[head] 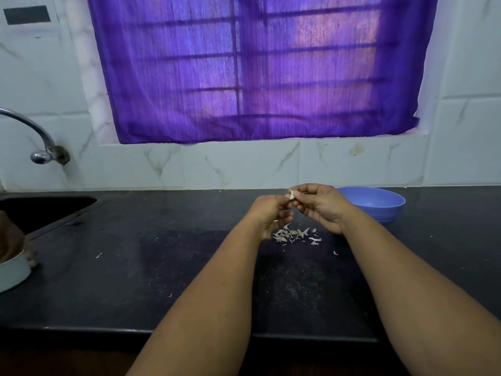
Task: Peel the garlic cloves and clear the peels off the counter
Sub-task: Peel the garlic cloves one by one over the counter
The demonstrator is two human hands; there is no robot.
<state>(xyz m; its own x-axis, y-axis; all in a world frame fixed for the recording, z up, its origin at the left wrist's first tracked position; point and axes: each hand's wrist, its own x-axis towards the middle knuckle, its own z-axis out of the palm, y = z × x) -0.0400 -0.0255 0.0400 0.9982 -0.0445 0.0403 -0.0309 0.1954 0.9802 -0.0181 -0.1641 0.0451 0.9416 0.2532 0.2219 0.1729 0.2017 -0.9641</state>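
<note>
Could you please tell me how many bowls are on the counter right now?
1: a blue bowl at the counter's back right, behind the right hand. A white container at the left edge could be another.

A dark speckled stone worktop [135,267] runs along a wall of white marble-patterned tiles [238,166], with a sunken sink [40,210] at its left end and a curved chrome tap [35,134] fixed to the wall above it. In the middle of the wall a window is covered by a purple curtain [252,66]; daylight glows through the cloth and shows the dark bars of a grille behind it. A dark rectangular vent [27,14] sits high on the wall at the upper left.
</note>
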